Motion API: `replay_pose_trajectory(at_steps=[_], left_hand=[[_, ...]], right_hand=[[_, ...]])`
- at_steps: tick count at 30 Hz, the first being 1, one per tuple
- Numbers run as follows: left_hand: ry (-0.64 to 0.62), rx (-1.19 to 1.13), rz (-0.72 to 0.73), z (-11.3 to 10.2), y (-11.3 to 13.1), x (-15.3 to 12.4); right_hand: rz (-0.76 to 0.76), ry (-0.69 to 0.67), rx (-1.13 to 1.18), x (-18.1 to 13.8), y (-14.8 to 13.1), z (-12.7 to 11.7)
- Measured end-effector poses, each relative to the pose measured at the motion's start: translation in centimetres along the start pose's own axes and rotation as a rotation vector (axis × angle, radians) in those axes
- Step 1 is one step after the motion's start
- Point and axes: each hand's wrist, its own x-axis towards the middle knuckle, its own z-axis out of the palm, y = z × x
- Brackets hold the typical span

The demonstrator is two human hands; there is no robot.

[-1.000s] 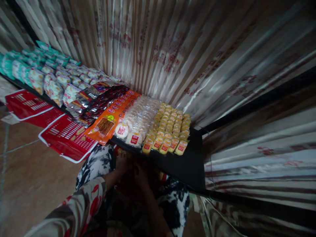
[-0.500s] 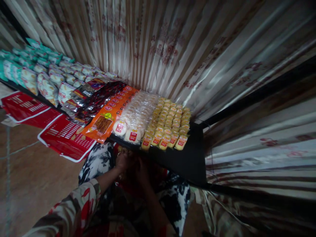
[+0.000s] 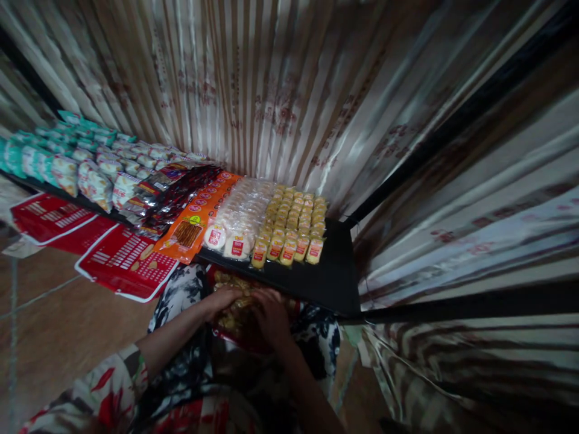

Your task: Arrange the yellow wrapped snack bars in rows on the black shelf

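In my lap lies a red container (image 3: pixel 248 345) or bag, its form unclear in the dim light, filled with small yellow-wrapped snacks (image 3: pixel 233 319). My left hand (image 3: pixel 222 299) reaches over them from the left with its fingers closed on some of the wrappers. From the right, my right hand (image 3: pixel 272 314) curls its fingers over the same snacks, close to the left fingertips. Just beyond both hands, rows of yellow snack packets (image 3: pixel 294 226) stand on a black shelf (image 3: pixel 312 283). Beside these are rows of white round crackers (image 3: pixel 238 244) in clear wrap.
Further left on the shelf lie an orange snack bag (image 3: pixel 183 235), dark red packets (image 3: pixel 187 191), white bags (image 3: pixel 94 184) and green bags (image 3: pixel 29 160). Red printed bags (image 3: pixel 129 259) hang below its front edge. A pleated curtain (image 3: pixel 280 90) and black bars (image 3: pixel 420 138) stand behind.
My hands have come up and forward from the shadow below the shelf edge, and the yellow snacks in the lap now show. The view has shifted slightly.
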Motion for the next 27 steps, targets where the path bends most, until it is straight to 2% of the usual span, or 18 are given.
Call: replay_pose_trajectory(at_steps=[3, 7, 13, 16, 20, 24, 27], left_hand=[[-0.106, -0.097, 0.033, 0.4, 1.4, -0.8], [-0.146, -0.173, 0.158, 1.4, 3.1, -1.2], [-0.193, -0.033, 0.327, 3.2, 6.6, -2.6], [-0.154, 0.004, 0.401, 4.5, 8.5, -2.7], [-0.106, 0.043, 0.528, 6.4, 10.8, -0.8], [-0.020, 0.174, 0.648, 8.3, 14.2, 1.9], [0.102, 0.312, 0.721, 9.9, 17.5, 3.3]], right_hand=[[0.067, 0.030, 0.060, -0.9, 0.1, -1.8], [0.202, 0.050, 0.238, -1.5, 0.2, -3.8], [0.273, 0.159, 0.473, -1.7, 0.1, -6.4], [0.308, 0.213, 0.568, -1.5, 0.5, -7.4], [0.339, 0.367, 0.641, -0.5, 1.9, -8.8], [0.355, 0.580, 0.548, 1.1, 3.4, -11.3], [0.375, 0.671, 0.433, 2.8, 4.4, -13.6]])
